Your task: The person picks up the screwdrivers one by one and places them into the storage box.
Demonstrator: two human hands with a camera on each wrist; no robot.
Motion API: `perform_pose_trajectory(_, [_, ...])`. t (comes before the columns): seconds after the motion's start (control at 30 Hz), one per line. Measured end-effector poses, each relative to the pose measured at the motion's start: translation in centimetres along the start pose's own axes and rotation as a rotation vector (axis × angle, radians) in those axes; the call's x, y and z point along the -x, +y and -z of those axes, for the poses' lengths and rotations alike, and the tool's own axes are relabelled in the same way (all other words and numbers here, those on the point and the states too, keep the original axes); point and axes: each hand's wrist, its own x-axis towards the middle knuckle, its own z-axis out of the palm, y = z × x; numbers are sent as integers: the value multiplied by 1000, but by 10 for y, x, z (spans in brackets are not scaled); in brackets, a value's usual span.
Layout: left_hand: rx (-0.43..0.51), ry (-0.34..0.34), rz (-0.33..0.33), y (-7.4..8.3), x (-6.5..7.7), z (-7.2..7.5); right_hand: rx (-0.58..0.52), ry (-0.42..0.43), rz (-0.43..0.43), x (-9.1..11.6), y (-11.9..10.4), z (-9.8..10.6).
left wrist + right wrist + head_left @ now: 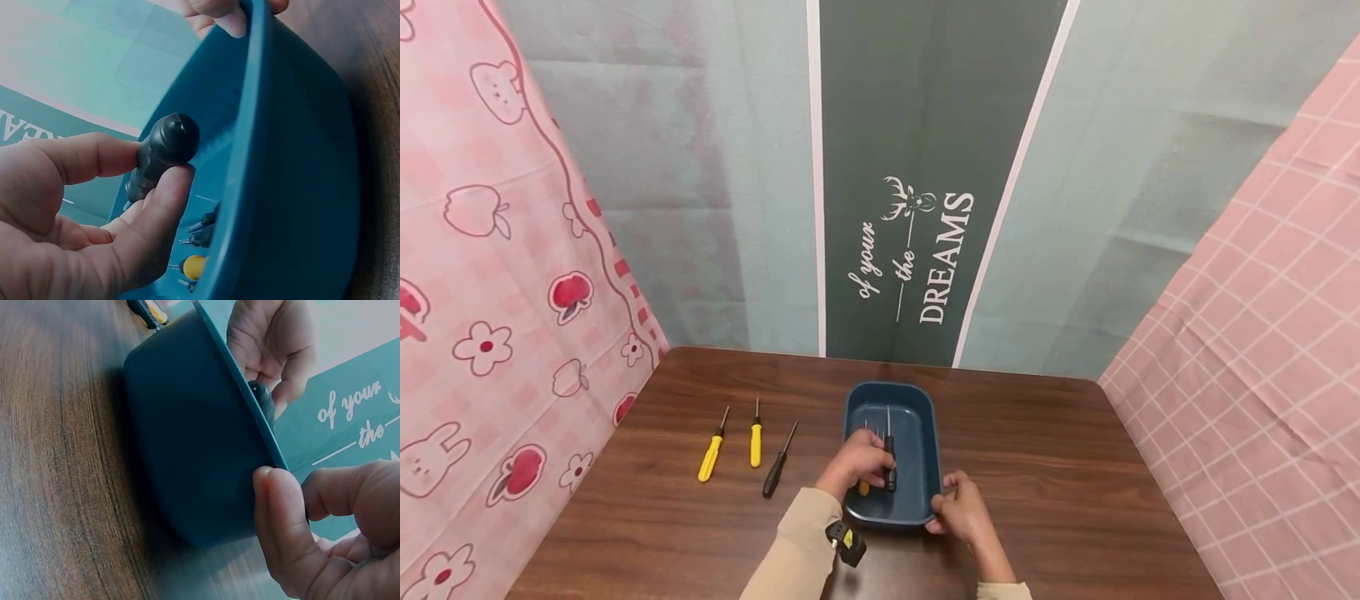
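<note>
In the head view my left hand (862, 457) is over the blue rectangular bin (919, 500), pinching a black-handled screwdriver (890, 467) whose thin shaft points away from me. The left wrist view shows its black handle end (175, 139) between thumb and fingers. Inside the bin lie several other screwdrivers, among them one with a yellow handle (194, 267) and black ones (203, 235), partly hidden by the bin wall. My right hand (964, 510) grips the bin's near right corner, thumb and fingers on either side of the rim (272, 450).
Left of the bin, two yellow-handled screwdrivers (711, 458) and a black-handled screwdriver (772, 475) lie apart on the brown wooden table (1045, 467). A printed curtain (917, 125) hangs behind the table, with pink cloths at both sides. A black strap device (847, 543) sits on my left wrist.
</note>
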Motion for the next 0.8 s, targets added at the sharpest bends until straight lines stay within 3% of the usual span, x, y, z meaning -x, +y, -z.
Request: perform_pose_trajectory(0.8, [-113, 55, 106, 9, -8, -4, 10, -3, -19, 1, -2, 0])
